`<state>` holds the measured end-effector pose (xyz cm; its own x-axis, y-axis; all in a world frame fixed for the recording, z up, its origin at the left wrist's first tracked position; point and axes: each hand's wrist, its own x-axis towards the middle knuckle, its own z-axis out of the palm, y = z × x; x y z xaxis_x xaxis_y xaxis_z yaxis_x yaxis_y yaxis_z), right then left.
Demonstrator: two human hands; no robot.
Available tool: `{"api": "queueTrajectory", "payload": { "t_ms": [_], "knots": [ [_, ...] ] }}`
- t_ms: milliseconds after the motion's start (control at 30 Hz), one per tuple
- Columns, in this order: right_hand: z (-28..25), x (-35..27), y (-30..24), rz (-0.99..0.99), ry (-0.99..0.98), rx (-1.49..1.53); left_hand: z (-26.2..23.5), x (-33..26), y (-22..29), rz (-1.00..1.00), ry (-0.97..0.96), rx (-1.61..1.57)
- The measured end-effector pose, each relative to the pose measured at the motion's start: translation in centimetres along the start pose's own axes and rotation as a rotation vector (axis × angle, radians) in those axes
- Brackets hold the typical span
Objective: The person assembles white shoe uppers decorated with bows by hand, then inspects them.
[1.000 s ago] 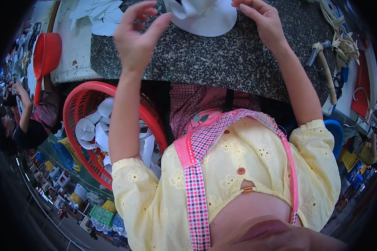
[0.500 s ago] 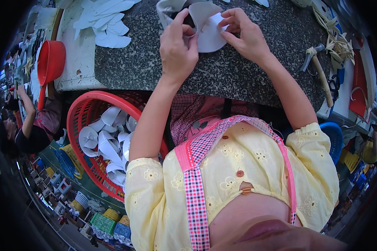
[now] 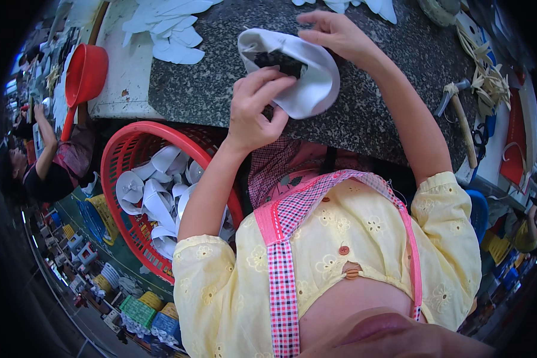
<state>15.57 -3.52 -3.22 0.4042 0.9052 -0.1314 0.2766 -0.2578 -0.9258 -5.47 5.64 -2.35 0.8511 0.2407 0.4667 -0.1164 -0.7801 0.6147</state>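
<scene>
A white shoe upper, curved round with an opening through its middle, is over the dark speckled worktop. My left hand has its fingers and thumb closed on the near left edge of the upper; the fingertips reach into the opening. Just beyond the far right edge is my right hand. Its fingers are stretched out and apart from the thumb, with nothing seen between them. Whether a fingertip brushes the upper's rim cannot be made out.
Flat white pieces lie at the back left, more at the far edge. A hammer and pale strips are right. A red basket of white uppers stands below left, near a red dipper. Another person sits far left.
The shoe upper has turned and come nearer, its opening now facing up. My right hand has left its side and moved to the far edge; the left hand has come nearer with the upper.
</scene>
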Motion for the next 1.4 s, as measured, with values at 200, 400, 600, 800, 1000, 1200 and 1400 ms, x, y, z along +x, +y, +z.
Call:
{"api": "queueTrajectory", "payload": {
  "t_ms": [200, 400, 600, 800, 1000, 1200, 1400],
  "knots": [
    [2.1, -3.2, -4.3, -0.052, -0.068, 0.603, -3.6, -0.2, 0.9, -0.594, -0.229, -0.855],
    [3.4, -6.5, -7.5, -0.571, 0.266, 0.834, -4.3, 3.6, 3.9, -0.611, 0.327, -1.114],
    [1.3, -7.0, -7.2, -0.265, -0.025, 0.903, -3.4, 4.0, 4.3, -0.442, 0.191, -1.261],
    [0.6, -6.5, -5.8, -0.460, -0.026, 0.814, -2.4, 3.2, 4.3, -0.797, 0.113, -1.591],
    [0.1, -6.1, -3.0, -0.523, -0.065, 0.780, -1.3, 2.9, 3.7, -0.543, 0.487, -1.530],
    [0.5, -6.4, -1.7, -0.530, -0.071, 0.881, -2.0, 2.9, 3.4, -0.563, 0.182, -1.516],
    [0.5, -7.0, -2.3, -0.431, -0.137, 0.701, -1.4, 3.3, 3.3, -0.398, 0.212, -0.671]
  ]
}}
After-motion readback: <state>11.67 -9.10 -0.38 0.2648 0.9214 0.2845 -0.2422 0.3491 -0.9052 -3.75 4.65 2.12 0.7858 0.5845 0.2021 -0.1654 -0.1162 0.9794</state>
